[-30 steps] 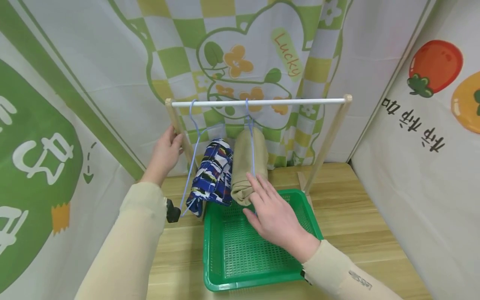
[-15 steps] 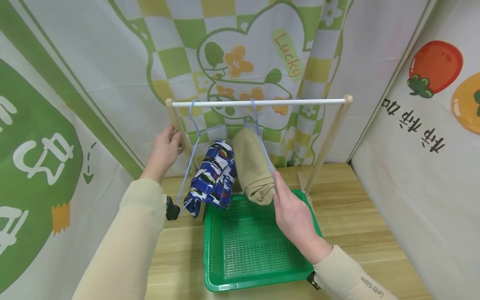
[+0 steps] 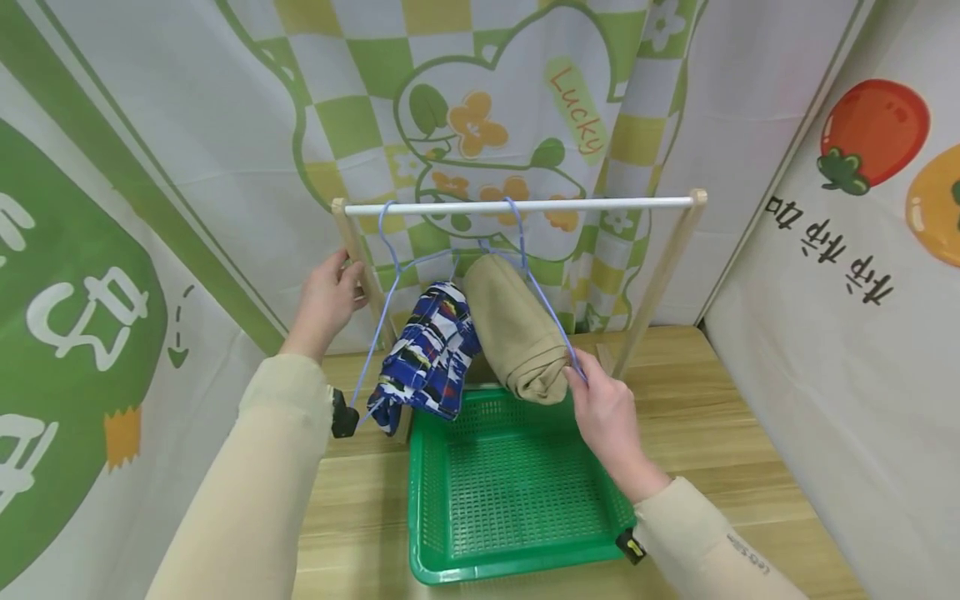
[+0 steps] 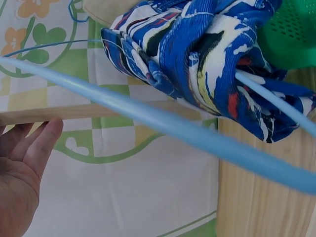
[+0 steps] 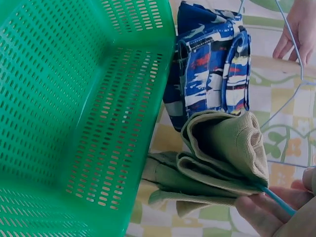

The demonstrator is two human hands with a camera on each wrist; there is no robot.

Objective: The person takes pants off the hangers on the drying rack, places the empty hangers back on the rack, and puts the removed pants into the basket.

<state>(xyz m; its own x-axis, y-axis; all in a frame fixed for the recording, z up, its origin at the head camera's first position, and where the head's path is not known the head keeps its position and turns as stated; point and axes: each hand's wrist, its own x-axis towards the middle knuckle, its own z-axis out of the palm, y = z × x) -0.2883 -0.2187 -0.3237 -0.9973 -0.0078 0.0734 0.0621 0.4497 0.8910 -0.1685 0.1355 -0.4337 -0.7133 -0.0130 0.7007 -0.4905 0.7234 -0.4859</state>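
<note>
My left hand [image 3: 327, 298] holds the left wooden post [image 3: 352, 237] of a rack; in the left wrist view its fingers curl against that post [image 4: 84, 111]. Two blue hangers hang from the white rail [image 3: 450, 206]. Over the left hanger [image 3: 385, 312] is folded blue patterned cloth [image 3: 429, 350]. Khaki cloth [image 3: 513, 333] lies folded over the right hanger [image 3: 546, 304]. My right hand [image 3: 609, 414] pinches that hanger's lower corner beside the khaki cloth; the right wrist view shows its fingers around the blue wire [image 5: 277, 200].
A green perforated basket [image 3: 525, 564] stands on the wooden table [image 3: 720, 433] below and in front of the hanging cloths. The rack's right post [image 3: 656, 287] is to the right. A patterned curtain [image 3: 360, 75] hangs behind, with printed walls at both sides.
My right hand moved right and came to grip the right hanger, which turned with the khaki cloth, its lower end swinging right. The left hand stayed on the post.
</note>
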